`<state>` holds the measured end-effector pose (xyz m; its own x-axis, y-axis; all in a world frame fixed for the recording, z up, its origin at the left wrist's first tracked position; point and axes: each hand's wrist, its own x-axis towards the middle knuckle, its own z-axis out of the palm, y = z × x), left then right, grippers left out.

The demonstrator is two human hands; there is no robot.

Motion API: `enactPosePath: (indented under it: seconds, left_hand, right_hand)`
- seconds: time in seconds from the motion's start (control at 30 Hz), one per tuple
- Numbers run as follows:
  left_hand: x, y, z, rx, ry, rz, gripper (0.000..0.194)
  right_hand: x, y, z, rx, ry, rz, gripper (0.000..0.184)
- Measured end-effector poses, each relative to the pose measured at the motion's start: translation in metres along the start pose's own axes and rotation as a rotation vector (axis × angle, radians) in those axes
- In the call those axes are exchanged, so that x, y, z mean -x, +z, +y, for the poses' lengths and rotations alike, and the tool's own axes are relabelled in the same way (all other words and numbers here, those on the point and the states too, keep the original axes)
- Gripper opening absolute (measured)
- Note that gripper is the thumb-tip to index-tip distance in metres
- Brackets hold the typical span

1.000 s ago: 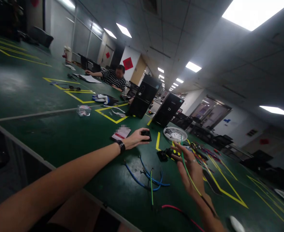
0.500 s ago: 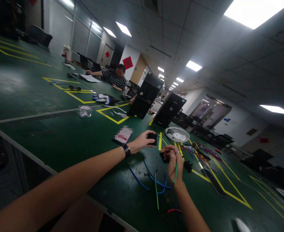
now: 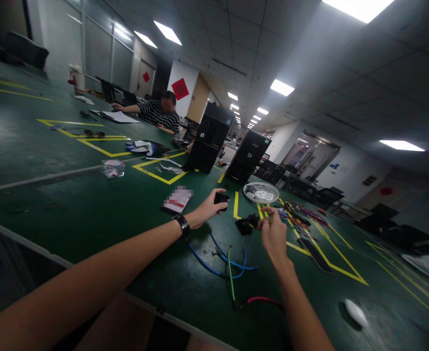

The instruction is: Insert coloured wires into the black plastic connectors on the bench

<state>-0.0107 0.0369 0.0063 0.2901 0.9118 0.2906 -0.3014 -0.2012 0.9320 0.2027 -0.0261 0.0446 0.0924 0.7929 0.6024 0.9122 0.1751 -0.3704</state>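
left hand (image 3: 204, 210), center frame: fingers closed round a small black block (image 3: 221, 200), held above the green table (image 3: 134, 209). dark watch (image 3: 181, 225) on that wrist.

right hand (image 3: 275, 238), right of center: fingers bent together, fingertips just beside the black parts (image 3: 248, 224) on the table. can't tell if it's gripping anything, fingertips too blurred.

below the hands, lower center: blue wires (image 3: 241, 277) crossing, green wire (image 3: 231, 278) among them, red wire (image 3: 261, 299) lower down. round white basket (image 3: 261, 193) beyond the right hand, multicolored wires (image 3: 304, 219) to its lower right. flat pixelated item (image 3: 177, 201) left of the left hand, clear box (image 3: 113, 168) further left. two black computer towers (image 3: 210, 139) upper center, tilted in frame. person in striped shirt (image 3: 159, 114) at the table, upper left of the towers. white oval object (image 3: 356, 313) lower right.
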Motion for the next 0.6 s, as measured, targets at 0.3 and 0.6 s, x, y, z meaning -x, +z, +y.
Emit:
enactPosePath:
  seconds: [0.3,0.6]
  left_hand:
    - [0.005,0.011,0.002,0.32,-0.131,-0.013,0.049]
    - [0.001,0.01,-0.003,0.529,-0.218,0.048,0.04]
  right_hand:
    - [0.002,0.005,-0.001,-0.174,0.125,-0.344,0.035]
    - [0.01,0.014,-0.007,-0.205,0.054,-0.253,0.041]
